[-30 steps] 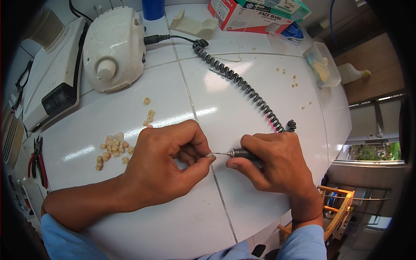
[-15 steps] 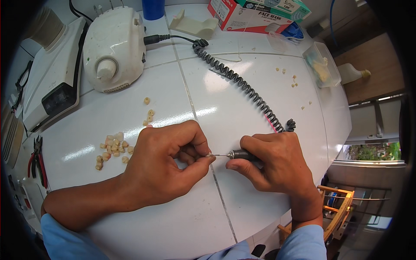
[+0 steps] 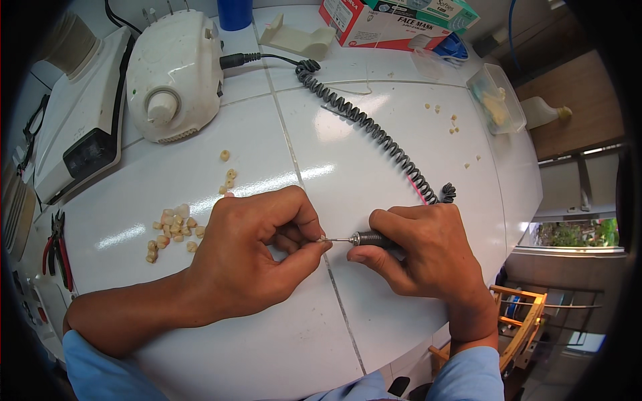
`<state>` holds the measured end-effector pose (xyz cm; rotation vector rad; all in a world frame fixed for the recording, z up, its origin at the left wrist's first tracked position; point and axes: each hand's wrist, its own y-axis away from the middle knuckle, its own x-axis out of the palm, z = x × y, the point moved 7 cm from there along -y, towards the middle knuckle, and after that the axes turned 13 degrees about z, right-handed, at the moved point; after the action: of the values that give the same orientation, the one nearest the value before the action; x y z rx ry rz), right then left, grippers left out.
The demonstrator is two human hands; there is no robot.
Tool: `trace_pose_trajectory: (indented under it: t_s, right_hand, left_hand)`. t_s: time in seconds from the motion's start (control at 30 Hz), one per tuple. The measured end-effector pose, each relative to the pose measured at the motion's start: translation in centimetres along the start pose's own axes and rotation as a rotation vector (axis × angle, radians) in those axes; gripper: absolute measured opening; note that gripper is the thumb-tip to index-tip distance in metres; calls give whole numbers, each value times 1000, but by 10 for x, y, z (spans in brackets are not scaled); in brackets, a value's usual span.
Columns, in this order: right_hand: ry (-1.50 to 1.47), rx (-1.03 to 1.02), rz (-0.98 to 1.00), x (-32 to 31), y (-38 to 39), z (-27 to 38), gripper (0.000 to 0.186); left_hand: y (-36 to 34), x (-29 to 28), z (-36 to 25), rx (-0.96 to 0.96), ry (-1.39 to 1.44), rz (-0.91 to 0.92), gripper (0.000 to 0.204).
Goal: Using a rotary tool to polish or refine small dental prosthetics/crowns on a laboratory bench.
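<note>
The right hand [image 3: 431,254] and handpiece [image 3: 372,239] have barely moved.

Surface [image 3: 267,354]: white and tiled, is gleaming before me
Window [image 3: 568,234]: greenery [image 3: 583,235] is showing on my right
Wooden frame [image 3: 527,331]: is standing nearer me

Small pieces [image 3: 176,229], apparently teeth, lie between pliers [image 3: 58,235] and left hand [image 3: 257,250].

Slight dip, slight shift of view.
Since a second ago, the slim black handpiece [image 3: 376,239] has dipped a touch toward 6 o'clock at its metal end; the white control box [image 3: 175,63] and the small cream pieces [image 3: 176,228] appear a little nearer 9 o'clock.
</note>
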<state>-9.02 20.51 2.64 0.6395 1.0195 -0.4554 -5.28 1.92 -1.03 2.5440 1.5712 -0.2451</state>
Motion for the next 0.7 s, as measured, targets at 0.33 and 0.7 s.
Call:
trace_pose_trajectory:
  t_s: [0.33, 0.7]
  right_hand:
    - [-5, -7, 4, 0, 0, 0, 44]
    - [4, 4, 12, 1, 0, -1, 43]
  left_hand:
    - [0, 0, -1, 3, -13, 3, 12]
    - [0, 0, 1, 5, -5, 5, 12]
